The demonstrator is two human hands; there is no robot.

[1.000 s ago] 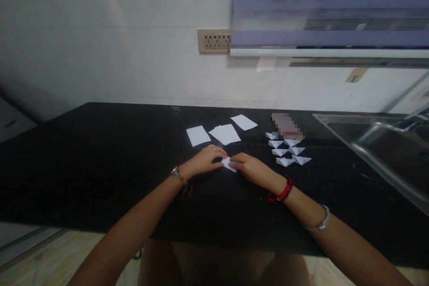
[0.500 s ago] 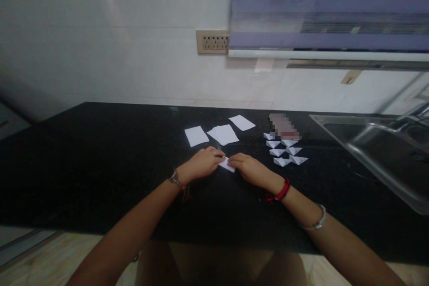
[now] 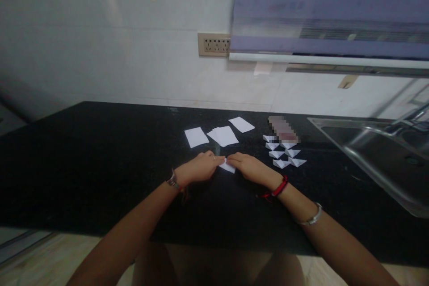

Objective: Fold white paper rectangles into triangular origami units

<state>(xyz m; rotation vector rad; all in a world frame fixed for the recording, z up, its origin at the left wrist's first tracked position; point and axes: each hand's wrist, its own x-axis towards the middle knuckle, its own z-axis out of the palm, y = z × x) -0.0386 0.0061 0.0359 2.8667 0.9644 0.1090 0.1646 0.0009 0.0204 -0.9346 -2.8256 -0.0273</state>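
A small folded piece of white paper (image 3: 228, 168) lies on the dark countertop (image 3: 110, 174), partly covered by fingers. My left hand (image 3: 201, 166) comes at it from the left, fingers together and their tips pressed on its upper left part. From the other side, my right hand (image 3: 248, 167) has its bent fingertips on the paper's upper right, almost meeting the left fingertips. Both hands hold the paper down, and its lower corner shows below them. The exact fold is hidden under the fingers.
Beyond my hands lie a white sheet (image 3: 196, 137), a small stack of sheets (image 3: 225, 136) and another sheet (image 3: 241, 124). Several folded paper pieces (image 3: 280, 163) sit to the right, below a blurred-out flat object (image 3: 283, 128). A metal sink (image 3: 378, 161) is at the far right.
My left fingers have straightened and slid slightly right across the paper's top edge, closer to my right fingertips. The right hand stays in nearly the same place. The view has tilted slightly.
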